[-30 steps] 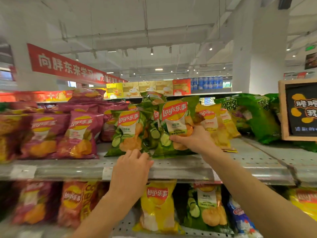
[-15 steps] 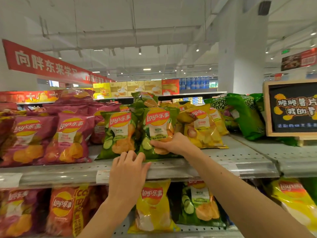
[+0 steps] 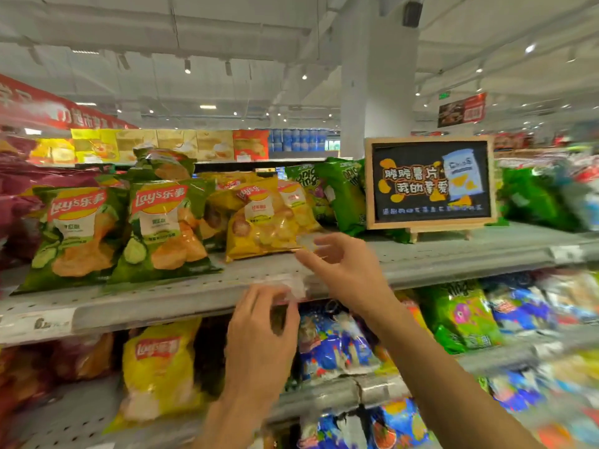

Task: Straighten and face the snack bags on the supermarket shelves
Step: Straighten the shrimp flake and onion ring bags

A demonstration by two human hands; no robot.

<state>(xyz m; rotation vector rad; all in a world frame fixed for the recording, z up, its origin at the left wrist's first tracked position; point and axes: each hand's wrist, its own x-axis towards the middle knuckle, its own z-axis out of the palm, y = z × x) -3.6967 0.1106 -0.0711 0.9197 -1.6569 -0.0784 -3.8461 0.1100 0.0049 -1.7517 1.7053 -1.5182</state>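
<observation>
We are seeing green cucumber-print bags (image 3: 79, 234) with red-and-yellow logos at left. A yellow bag (image 3: 265, 222) is sitting right of them, a black chalkboard (image 3: 429, 181) farther right.

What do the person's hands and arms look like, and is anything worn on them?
Both the left hand and the right hand are bare: no gloves, rings or watch show. Both forearms are bare too, with no sleeve in view. The fingers are blurred.
</observation>
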